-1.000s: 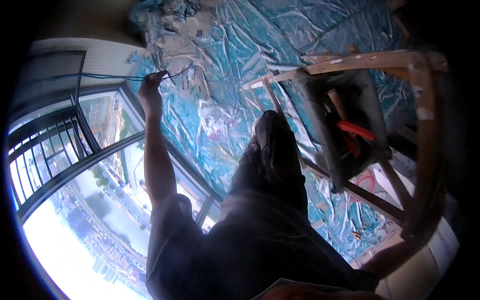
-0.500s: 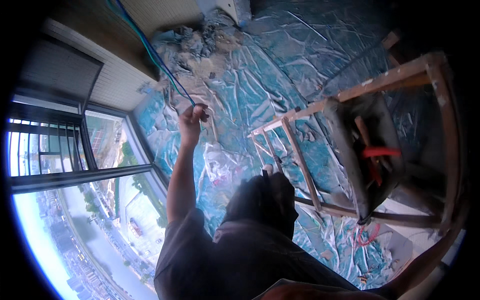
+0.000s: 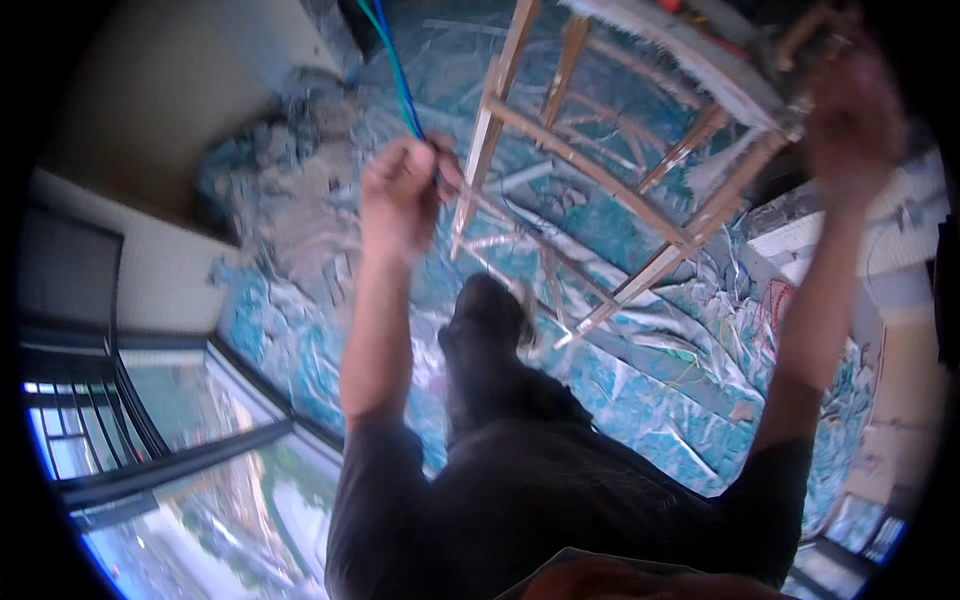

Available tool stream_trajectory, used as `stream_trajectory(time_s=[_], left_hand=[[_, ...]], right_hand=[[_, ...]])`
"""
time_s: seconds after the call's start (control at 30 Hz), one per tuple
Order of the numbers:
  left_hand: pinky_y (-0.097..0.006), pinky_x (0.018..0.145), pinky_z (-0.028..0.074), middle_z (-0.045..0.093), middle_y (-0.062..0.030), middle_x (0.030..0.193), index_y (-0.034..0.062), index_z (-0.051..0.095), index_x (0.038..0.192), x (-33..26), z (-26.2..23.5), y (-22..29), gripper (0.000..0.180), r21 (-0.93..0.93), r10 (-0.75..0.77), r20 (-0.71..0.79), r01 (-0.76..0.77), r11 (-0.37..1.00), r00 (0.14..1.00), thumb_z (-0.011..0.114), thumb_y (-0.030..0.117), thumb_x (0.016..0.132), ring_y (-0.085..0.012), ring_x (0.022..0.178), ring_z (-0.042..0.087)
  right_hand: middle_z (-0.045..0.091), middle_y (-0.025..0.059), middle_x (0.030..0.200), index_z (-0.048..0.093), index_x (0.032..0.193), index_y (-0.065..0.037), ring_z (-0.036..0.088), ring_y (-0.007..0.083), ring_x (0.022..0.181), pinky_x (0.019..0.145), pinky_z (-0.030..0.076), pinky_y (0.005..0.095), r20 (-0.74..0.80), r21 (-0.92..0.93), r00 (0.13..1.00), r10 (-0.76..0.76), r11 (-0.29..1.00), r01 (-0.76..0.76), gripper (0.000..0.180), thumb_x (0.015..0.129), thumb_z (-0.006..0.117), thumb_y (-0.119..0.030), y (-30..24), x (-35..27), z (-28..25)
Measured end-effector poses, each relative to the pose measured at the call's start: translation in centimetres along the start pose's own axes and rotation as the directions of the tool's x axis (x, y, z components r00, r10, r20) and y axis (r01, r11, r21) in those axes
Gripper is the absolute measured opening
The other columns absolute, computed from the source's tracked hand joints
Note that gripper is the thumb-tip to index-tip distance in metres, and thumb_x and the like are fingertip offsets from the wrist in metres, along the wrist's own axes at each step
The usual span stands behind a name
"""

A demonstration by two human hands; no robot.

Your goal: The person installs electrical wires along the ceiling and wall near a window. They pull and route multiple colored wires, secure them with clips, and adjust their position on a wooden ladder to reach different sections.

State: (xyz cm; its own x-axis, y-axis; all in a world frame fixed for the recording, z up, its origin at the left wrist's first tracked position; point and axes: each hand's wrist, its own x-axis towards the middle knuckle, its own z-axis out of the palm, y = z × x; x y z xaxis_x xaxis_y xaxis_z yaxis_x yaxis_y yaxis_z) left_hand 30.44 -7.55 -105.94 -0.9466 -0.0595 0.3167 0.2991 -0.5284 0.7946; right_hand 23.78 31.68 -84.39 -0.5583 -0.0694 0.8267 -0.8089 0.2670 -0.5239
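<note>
My left hand is raised in front of me with its fingers closed around a bundle of thin blue and green wires that runs up and away toward the top of the view. My right hand is lifted at the upper right, blurred, close to the top corner of a wooden ladder frame. Whether it grips the wood is unclear. My dark trousers and shoe stand below, over a floor covered with crumpled blue plastic sheeting.
A large window with dark frames fills the lower left, looking out over a city far below. A pale wall stands at the upper left. Debris and loose thin wires lie on the sheeting near the ladder's feet.
The view has swung right and down. My left hand stays shut on the wires and now sits nearer the middle. My right hand has come into view by the ladder.
</note>
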Motion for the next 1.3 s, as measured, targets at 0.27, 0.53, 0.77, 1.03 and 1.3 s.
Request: stream_trajectory(time_s=[0.27,0.53,0.77,1.03,1.3], left_hand=[[-0.029,0.070,0.052,0.068,-0.0088,0.082,-0.0051,0.061,0.114,-10.6,2.7,5.7,0.034,0.314,-0.060,0.156,0.008,0.949,0.986,0.057,0.027,0.102,-0.0161,0.074,0.064],[-0.021,0.049,0.036,0.064,-0.0006,0.071,0.0018,0.065,0.114,-16.3,-3.1,11.4,0.029,0.488,0.009,0.115,-0.064,0.870,0.993,0.052,0.025,0.104,-0.0053,0.052,0.045],[-0.023,0.047,0.041,0.063,-0.0022,0.070,-0.0001,0.066,0.109,-20.7,-7.0,16.9,0.028,0.663,0.030,0.139,-0.115,0.740,0.990,0.052,0.024,0.104,-0.0073,0.051,0.051],[-0.024,0.050,0.043,0.065,-0.0035,0.075,-0.0009,0.064,0.108,-21.8,-7.7,17.2,0.026,0.532,-0.015,0.144,-0.065,0.844,0.989,0.051,0.021,0.105,-0.0089,0.055,0.057],[-0.027,0.065,0.045,0.062,0.0010,0.082,0.0046,0.068,0.102,-22.6,-14.2,13.0,0.022,0.628,-0.292,-0.061,0.265,0.732,0.954,0.063,0.025,0.098,-0.0074,0.076,0.055]], right_hand=[[0.064,0.0038,0.083,0.060,0.112,-0.005,0.061,0.0115,0.068,0.062,0.049,0.0251,0.437,0.368,0.841,0.320,0.789,-0.492,0.032,0.105,0.047,-0.034,-13.7,-5.1,21.1],[0.066,0.0107,0.090,0.052,0.120,-0.004,0.066,0.0188,0.066,0.052,0.050,0.0295,0.274,0.667,0.916,0.293,0.628,-0.400,0.032,0.108,0.039,-0.031,-22.9,-7.3,30.4],[0.060,0.0060,0.076,0.057,0.115,-0.002,0.055,0.0124,0.052,0.043,0.044,0.0268,0.069,0.749,0.951,0.301,0.614,-0.249,0.032,0.105,0.048,-0.031,-26.6,-9.7,34.2],[0.062,0.0063,0.080,0.062,0.114,0.001,0.063,0.0143,0.066,0.057,0.057,0.0314,0.217,0.714,0.940,0.263,0.614,-0.337,0.029,0.099,0.059,-0.024,-27.8,-9.2,33.0],[0.058,0.0071,0.072,0.057,0.096,-0.003,0.061,0.0195,0.057,0.052,0.053,0.0372,0.119,0.319,0.924,0.365,0.867,-0.383,0.019,0.101,0.052,-0.021,-17.7,-7.5,29.3]])
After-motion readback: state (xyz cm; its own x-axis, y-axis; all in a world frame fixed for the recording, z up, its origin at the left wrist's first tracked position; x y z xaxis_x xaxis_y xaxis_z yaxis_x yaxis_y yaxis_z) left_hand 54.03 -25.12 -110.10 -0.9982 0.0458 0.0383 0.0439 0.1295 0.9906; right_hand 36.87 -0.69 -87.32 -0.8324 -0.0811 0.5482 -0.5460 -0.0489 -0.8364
